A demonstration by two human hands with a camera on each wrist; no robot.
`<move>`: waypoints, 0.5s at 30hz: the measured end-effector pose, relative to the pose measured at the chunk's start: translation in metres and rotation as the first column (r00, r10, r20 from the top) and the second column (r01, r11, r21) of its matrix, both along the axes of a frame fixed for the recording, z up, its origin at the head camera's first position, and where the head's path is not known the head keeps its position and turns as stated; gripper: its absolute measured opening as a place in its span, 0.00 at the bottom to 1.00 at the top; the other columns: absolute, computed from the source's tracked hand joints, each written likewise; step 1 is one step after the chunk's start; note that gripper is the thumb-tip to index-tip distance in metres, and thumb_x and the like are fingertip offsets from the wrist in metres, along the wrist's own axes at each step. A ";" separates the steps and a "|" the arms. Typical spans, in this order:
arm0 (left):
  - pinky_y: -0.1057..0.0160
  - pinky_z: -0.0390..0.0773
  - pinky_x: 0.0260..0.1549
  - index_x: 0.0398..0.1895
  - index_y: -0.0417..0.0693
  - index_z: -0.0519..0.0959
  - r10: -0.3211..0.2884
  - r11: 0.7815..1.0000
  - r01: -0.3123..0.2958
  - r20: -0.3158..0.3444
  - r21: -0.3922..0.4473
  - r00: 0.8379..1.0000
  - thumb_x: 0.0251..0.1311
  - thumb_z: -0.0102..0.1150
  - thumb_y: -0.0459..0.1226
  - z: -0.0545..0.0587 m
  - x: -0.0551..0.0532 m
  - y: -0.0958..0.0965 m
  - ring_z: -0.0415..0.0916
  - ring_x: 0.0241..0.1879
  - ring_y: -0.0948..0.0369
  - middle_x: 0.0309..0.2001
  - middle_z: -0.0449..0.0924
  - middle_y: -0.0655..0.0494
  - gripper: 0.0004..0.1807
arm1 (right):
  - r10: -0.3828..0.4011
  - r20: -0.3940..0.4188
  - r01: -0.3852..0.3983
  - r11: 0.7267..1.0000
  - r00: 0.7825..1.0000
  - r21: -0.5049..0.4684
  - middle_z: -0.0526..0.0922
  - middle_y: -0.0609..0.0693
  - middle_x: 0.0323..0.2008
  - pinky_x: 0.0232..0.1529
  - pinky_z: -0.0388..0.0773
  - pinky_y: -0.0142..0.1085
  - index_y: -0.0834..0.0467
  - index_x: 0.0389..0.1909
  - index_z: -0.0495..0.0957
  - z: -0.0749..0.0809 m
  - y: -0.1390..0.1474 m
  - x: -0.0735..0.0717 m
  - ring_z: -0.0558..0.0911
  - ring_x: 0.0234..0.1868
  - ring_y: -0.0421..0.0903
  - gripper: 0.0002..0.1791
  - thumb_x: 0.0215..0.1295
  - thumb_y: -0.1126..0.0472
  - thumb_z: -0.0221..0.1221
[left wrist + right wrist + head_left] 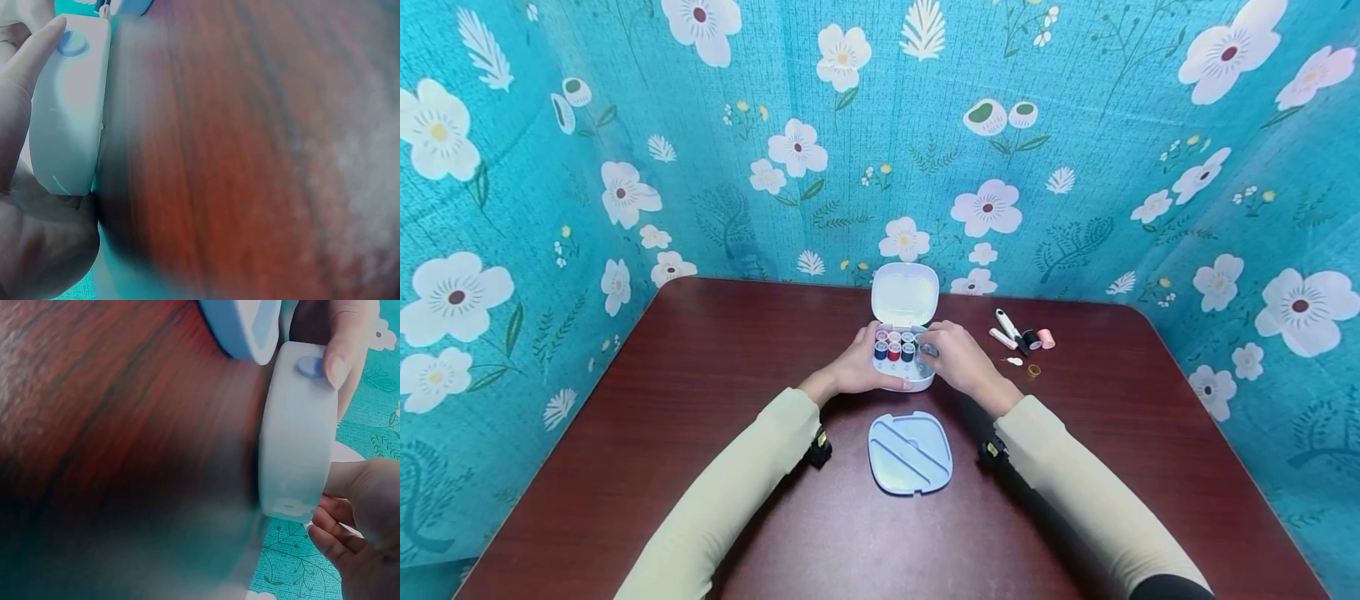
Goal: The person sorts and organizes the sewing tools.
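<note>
A small white sewing box (917,385) stands on the table with its lid (906,293) raised. Rows of thread spools (894,351) fill it, among them blue, red, pink and dark ones. My left hand (855,367) grips the box from the left, its thumb along the front wall beside a blue button (72,44). Over the right end of the spools, my right hand (961,354) pinches a dark spool (929,350) at its fingertips, partly hidden by them. The right wrist view shows the right hand's thumb reaching over the box's edge.
In front of the box lies a pale blue tray insert (910,454) with a diagonal slot. Off to the right are a white-handled tool (1006,321), a black spool (1032,339), a pink spool (1047,338), a white needle threader (1015,361) and a gold-coloured ring (1034,371).
</note>
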State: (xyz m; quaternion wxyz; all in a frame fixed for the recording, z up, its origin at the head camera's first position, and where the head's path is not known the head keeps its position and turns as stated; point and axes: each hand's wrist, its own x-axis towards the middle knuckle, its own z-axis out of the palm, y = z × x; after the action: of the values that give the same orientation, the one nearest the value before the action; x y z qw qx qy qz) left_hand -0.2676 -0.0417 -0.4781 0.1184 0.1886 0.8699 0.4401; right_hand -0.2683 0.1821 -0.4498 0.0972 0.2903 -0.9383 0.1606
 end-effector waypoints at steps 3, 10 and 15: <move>0.54 0.69 0.62 0.75 0.48 0.51 0.002 1.000 -0.002 -0.006 0.001 1.000 0.41 0.83 0.56 0.000 -0.001 0.000 0.67 0.60 0.55 0.64 0.60 0.47 0.64 | 0.029 -0.024 -0.029 1.000 0.999 0.004 0.87 0.55 0.40 0.50 0.80 0.47 0.63 0.42 0.88 0.000 0.000 0.000 0.82 0.45 0.51 0.09 0.61 0.67 0.71; 0.55 0.69 0.63 0.76 0.49 0.51 0.006 1.000 -0.006 -0.003 0.007 1.000 0.41 0.83 0.56 -0.001 -0.002 0.000 0.66 0.60 0.55 0.65 0.59 0.47 0.64 | 0.055 -0.056 -0.054 0.998 0.997 0.024 0.84 0.55 0.40 0.47 0.81 0.45 0.63 0.41 0.87 -0.002 -0.001 -0.002 0.82 0.42 0.49 0.08 0.60 0.68 0.70; 0.54 0.69 0.63 0.77 0.49 0.49 0.005 1.000 -0.005 -0.009 -0.008 1.000 0.40 0.83 0.57 -0.002 -0.002 0.000 0.66 0.61 0.55 0.66 0.59 0.47 0.66 | 0.037 -0.025 -0.037 0.999 0.999 0.007 0.84 0.54 0.43 0.46 0.82 0.43 0.62 0.43 0.87 -0.006 -0.001 -0.001 0.83 0.43 0.48 0.10 0.61 0.68 0.71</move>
State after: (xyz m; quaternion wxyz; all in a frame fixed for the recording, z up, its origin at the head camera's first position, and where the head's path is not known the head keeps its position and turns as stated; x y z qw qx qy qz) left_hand -0.2693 -0.0414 -0.4797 0.1144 0.1880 0.8726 0.4360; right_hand -0.2694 0.1812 -0.4554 0.1049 0.3099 -0.9321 0.1555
